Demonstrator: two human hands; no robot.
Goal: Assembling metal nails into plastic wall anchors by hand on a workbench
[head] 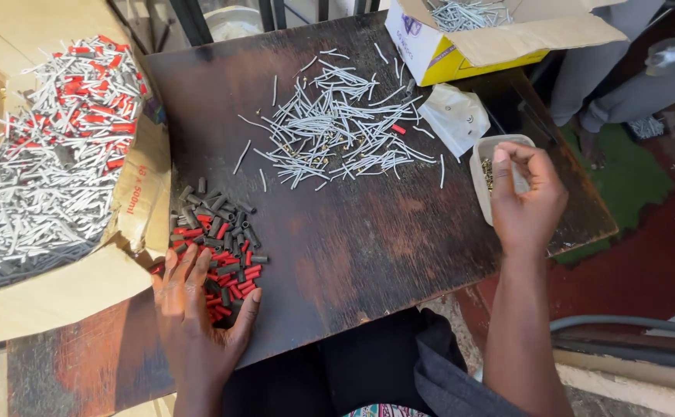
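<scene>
Left hand [198, 309] is laid flat, fingers spread, on red and black sleeves [217, 247]; right hand [527, 197] is pinched over small tray [480, 154], grip contents seemingly tiny, unclear.

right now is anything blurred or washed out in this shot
Head view: daylight, mostly sharp. The grey pins on the dark table read clearly; the left box of pins looks slightly overexposed; the right hand is a little soft over the small tray.

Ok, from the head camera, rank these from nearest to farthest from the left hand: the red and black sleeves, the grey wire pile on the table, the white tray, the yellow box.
1. Red and black sleeves: under the left hand, touching its fingers.
2. Grey wire pile: mid-table, up and to the right.
3. White tray: right edge of the table, by the right hand.
4. Yellow box: far right corner.
</scene>
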